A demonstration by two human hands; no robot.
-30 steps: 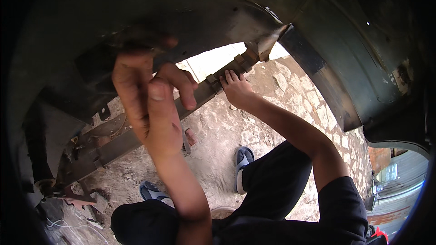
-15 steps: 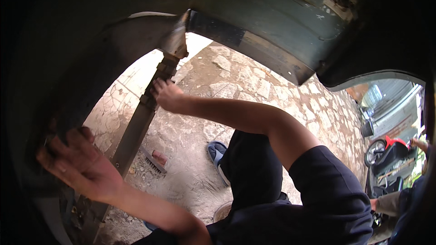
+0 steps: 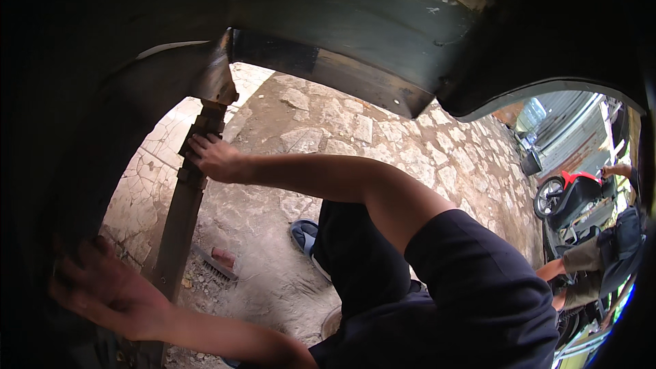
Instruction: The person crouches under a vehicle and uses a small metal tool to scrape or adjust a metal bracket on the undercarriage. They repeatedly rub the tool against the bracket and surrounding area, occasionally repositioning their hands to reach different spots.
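My right hand (image 3: 217, 158) rests with stretched fingers on a dark metal beam (image 3: 179, 232) that slants down to the lower left. Its fingertips lie on the stepped, blocky upper part of the beam. In the shadow at lower left, my left hand (image 3: 113, 294) is raised with fingers apart against or close to a dark curved body panel (image 3: 147, 82). Those fingertips are dim, and whether they touch the panel is hard to see. Near the beam, a wire brush (image 3: 213, 266) lies on the ground beside a small reddish block (image 3: 223, 257).
Overhead hangs a dark green metal panel (image 3: 328, 10) with a lower lip (image 3: 369, 78). Stone paving (image 3: 362, 130) spreads below. A blue sandal (image 3: 304, 236) is by my knee. At right are a red and black motorbike (image 3: 574, 195), another person (image 3: 601, 266) and a dark bucket (image 3: 531, 162).
The view has shifted, so the panels and beam sit farther left and more of the person at right shows. My right hand stays on the beam; my left hand stays by the panel, slightly lower in view.
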